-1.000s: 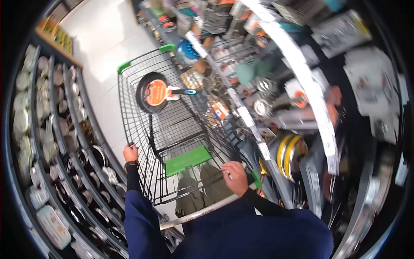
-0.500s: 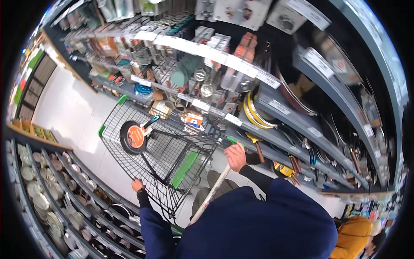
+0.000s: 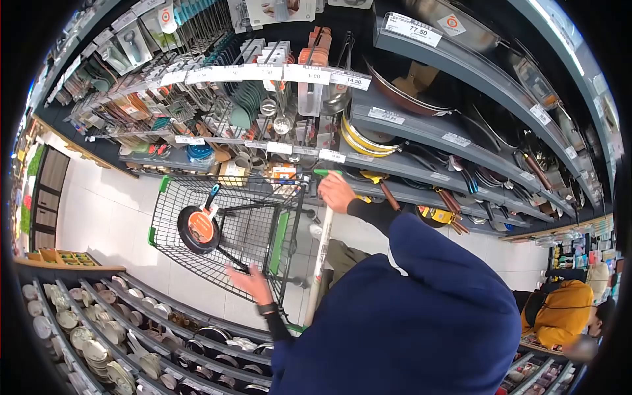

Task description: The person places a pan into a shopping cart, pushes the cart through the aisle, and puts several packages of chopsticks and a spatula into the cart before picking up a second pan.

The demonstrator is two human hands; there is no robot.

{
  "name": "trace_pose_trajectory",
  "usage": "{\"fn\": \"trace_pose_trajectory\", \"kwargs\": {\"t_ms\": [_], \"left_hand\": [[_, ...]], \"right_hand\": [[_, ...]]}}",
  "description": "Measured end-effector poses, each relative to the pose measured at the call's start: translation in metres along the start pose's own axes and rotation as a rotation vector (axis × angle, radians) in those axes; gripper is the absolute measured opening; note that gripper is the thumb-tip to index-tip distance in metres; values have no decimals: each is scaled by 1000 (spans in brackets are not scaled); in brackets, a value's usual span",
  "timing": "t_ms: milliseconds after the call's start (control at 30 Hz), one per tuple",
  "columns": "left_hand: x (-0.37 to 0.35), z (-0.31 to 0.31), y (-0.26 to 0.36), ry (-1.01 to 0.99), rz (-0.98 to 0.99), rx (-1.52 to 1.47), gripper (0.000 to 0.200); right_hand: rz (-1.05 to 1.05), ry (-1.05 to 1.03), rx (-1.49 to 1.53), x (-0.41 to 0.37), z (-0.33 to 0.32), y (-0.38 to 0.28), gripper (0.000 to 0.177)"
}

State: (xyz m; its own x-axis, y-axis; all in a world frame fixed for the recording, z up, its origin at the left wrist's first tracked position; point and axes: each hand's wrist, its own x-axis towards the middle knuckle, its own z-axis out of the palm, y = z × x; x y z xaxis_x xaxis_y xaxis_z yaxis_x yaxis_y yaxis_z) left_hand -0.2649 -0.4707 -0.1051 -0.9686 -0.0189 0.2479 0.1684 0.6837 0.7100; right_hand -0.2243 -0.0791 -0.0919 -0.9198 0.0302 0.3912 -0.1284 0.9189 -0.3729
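A wire shopping cart (image 3: 171, 253) with green corners stands in the aisle. Inside it lies a black frying pan (image 3: 182, 227) with an orange round label and a blue-tipped handle. My right hand (image 3: 336, 192) is closed around the end of the cart's pale push bar (image 3: 320, 253), near its green cap. Over the cart's near side rim, my left hand (image 3: 253, 284) is open with fingers spread, slightly blurred, holding nothing. Whether it touches the wire cannot be told.
Shelves of kitchen utensils and pans (image 3: 368, 141) run along the cart's right side. Racks of stacked dishes (image 3: 92, 345) line its left side. Behind me on the right is a person in a yellow jacket (image 3: 566, 313). Pale floor tiles (image 3: 99, 197) stretch ahead.
My left hand has come off the cart's side rim, moved back towards me and opened. My right hand stays on the push bar. The view has turned.
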Motion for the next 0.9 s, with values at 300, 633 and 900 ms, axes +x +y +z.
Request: {"fn": "trace_pose_trajectory", "kwargs": {"t_ms": [300,633,900], "left_hand": [[-77,75,137,-431,398,-8,60],[-69,100,154,-348,250,293,33],[-59,115,171,-322,211,467,43]], "right_hand": [[131,84,-123,-31,-27,-26,35],[751,274,-540,-147,-177,157,51],[885,-40,-457,-185,-189,276,36]]}}
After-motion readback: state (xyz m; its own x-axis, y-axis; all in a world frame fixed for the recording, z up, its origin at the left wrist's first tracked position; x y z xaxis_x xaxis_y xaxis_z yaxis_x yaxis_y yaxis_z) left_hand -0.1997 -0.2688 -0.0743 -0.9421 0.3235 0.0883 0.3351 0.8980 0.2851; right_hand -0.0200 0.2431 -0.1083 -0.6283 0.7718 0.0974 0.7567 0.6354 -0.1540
